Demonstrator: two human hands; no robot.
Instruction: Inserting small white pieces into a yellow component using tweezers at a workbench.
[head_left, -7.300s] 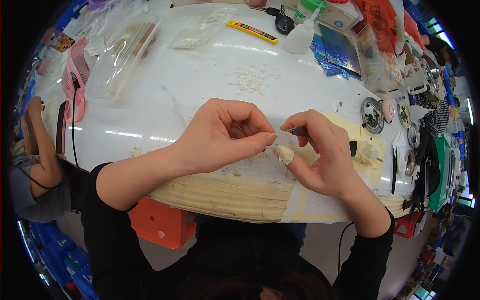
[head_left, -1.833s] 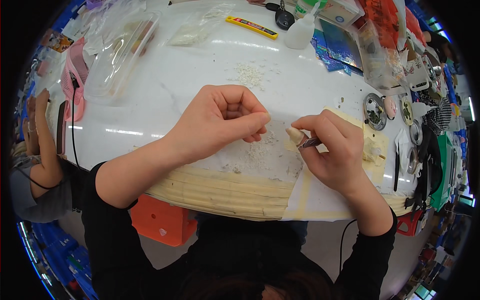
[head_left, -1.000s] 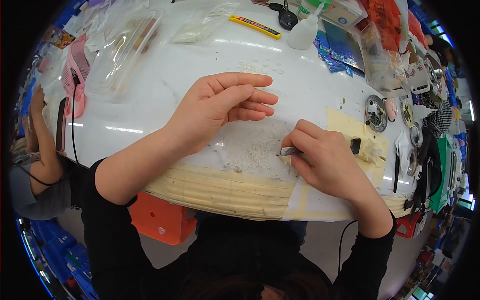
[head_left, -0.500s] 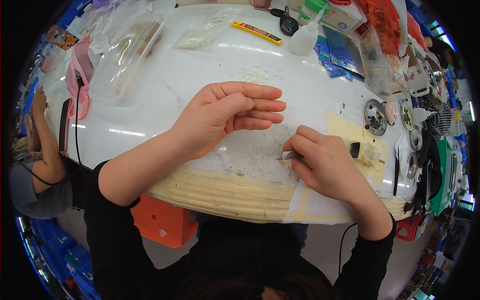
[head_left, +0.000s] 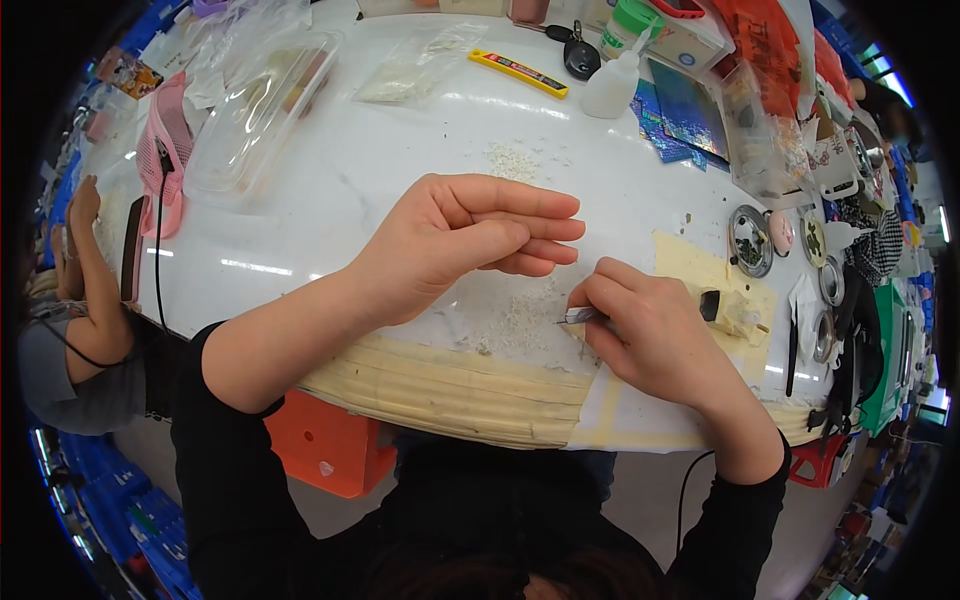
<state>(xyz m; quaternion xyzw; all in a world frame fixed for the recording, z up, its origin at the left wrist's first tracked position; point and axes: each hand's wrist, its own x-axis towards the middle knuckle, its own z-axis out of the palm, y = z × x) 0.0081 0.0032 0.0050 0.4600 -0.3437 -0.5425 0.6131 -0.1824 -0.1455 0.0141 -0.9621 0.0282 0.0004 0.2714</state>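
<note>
Two hands: right hand [head_left: 655,335] pinches small metal tool [head_left: 578,315]; left hand [head_left: 465,240] open, just above it.

left hand [head_left: 455,240] opened up flat now, and the right hand [head_left: 650,330] dropped its small blade [head_left: 578,316] down to the crumbs [head_left: 510,315].

White table [head_left: 330,190]; yellow utility knife [head_left: 518,72]; pink case [head_left: 170,150]; orange stool [head_left: 325,445]; black sleeves [head_left: 215,420].
</note>
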